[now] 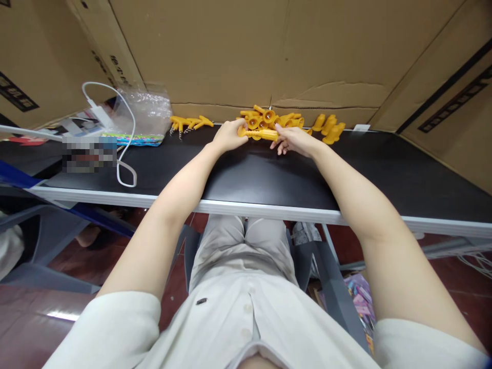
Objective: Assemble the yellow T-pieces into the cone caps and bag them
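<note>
Gripping one long yellow plastic piece [262,134] by its two ends, the left hand [229,136] and right hand [294,140] hold it between them over the worktop [249,177], the pile [269,118] of like pieces just beyond the hands, apparently pressing parts together, which calls for keeping them aligned.

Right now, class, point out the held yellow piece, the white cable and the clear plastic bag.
yellow piece [262,135]: head view, middle of its shaft.
white cable [126,185]: head view, the loop's lower bend.
clear plastic bag [148,110]: head view, its crinkled middle.
</note>
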The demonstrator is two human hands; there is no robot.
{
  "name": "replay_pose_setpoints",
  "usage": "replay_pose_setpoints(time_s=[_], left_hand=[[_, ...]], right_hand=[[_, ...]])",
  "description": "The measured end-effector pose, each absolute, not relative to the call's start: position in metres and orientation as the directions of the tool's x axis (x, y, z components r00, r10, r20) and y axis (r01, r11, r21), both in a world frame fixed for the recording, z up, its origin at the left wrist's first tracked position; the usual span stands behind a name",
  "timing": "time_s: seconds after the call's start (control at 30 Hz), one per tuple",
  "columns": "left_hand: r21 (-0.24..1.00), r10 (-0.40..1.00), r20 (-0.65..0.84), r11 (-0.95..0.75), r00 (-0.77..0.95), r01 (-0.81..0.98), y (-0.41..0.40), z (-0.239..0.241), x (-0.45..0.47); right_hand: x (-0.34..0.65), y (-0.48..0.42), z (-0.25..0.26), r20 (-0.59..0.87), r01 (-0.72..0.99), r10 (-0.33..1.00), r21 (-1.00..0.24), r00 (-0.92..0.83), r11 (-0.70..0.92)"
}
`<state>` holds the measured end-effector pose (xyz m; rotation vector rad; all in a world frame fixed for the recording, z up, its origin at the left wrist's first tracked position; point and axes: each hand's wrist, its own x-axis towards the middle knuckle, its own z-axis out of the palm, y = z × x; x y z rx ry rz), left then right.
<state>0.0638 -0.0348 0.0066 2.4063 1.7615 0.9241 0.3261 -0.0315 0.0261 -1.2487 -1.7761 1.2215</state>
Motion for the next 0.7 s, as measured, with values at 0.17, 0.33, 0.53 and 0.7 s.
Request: replay_pose_setpoints(time_s=[0.17,0.33,0.53,0.7], left_hand=[[0.357,0.873,0.453,-0.364,0.181,0.86,-0.037,0.008,0.065],[0.331,0.854,0.484,-0.383,0.193,0.863,-0.039,0.009,0.066],[0.317,0.841,0.505,-0.391,0.195,0.864,-0.04,0.01,0.069],[0.32,0.857,0.483,-0.362,0.178,0.876,-0.038,0.01,0.069]], right_hand=[[0.325,-0.043,0.033,0.031,0.256,0.928,-0.957,-0.371,0.135],[0.325,-0.032,0.026,0.004,0.323,0.946,-0.939,-0.325,0.115],[0.328,-0.019,0.019,-0.012,0.377,0.951,-0.92,-0.308,0.111],[0.328,-0.024,0.024,-0.041,0.364,0.947,-0.928,-0.318,0.083]])
